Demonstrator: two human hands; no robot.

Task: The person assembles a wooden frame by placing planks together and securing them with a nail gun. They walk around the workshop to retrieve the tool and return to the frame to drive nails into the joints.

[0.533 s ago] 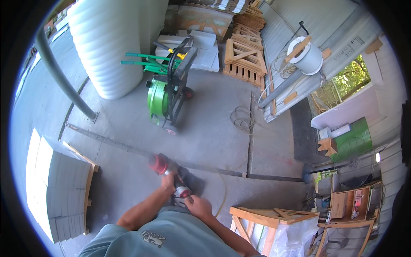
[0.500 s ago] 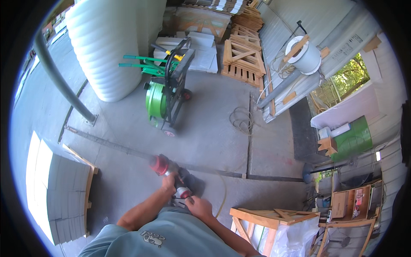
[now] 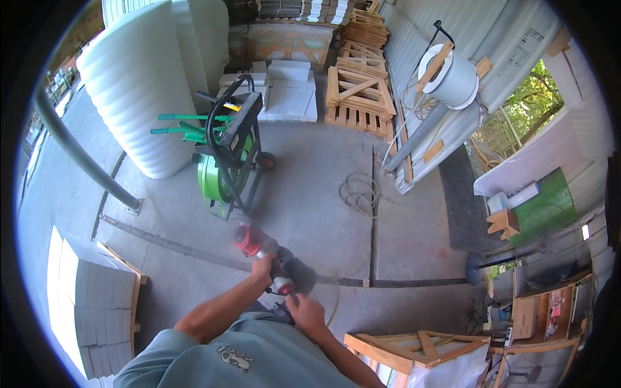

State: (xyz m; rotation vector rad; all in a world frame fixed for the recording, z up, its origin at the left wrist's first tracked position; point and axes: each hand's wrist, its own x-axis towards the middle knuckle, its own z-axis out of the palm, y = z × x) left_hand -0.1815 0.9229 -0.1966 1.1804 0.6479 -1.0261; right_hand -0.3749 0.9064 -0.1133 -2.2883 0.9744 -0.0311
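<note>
I hold a red and grey hand-held power tool (image 3: 255, 242) in front of me, over the concrete floor. My left hand (image 3: 264, 266) grips its body just behind the red head. My right hand (image 3: 304, 310) is closed on the tool's rear end near my chest. A thin cord (image 3: 334, 302) curves away from the tool on the right. Just beyond the tool stands a black wheeled cart (image 3: 233, 152) carrying a green coil of strapping.
A tall white wrapped roll (image 3: 139, 84) stands at far left, a grey pipe (image 3: 81, 158) leaning beside it. Stacked white blocks (image 3: 97, 317) lie at lower left. Wooden pallets (image 3: 359, 90) at the back, a loose coil (image 3: 359, 191) on the floor, a wooden frame (image 3: 420, 346) at my right.
The view has shifted slightly, so the cart and tool sit a little further right. Both hands keep their hold on the tool.
</note>
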